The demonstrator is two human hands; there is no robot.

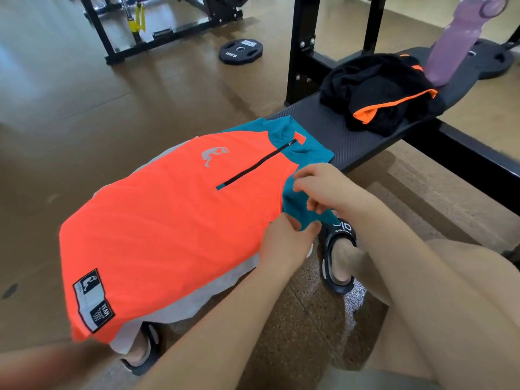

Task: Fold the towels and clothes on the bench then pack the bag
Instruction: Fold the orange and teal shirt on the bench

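Fingers [309, 190] pinching sleeve, shirt [174, 220] collar pointing upper-right

Both hands [304, 218] — pinching teal sleeve [298, 201]

Bare forearms, no sleeves in sight; black rubber slide sandals [339, 257] with white lettering on both feet, bare knee, grey shorts hem [374, 380] just showing

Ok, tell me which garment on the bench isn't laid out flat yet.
The black garment with orange trim, bunched beside the purple bottle; the orange-and-teal shirt lies spread flat.
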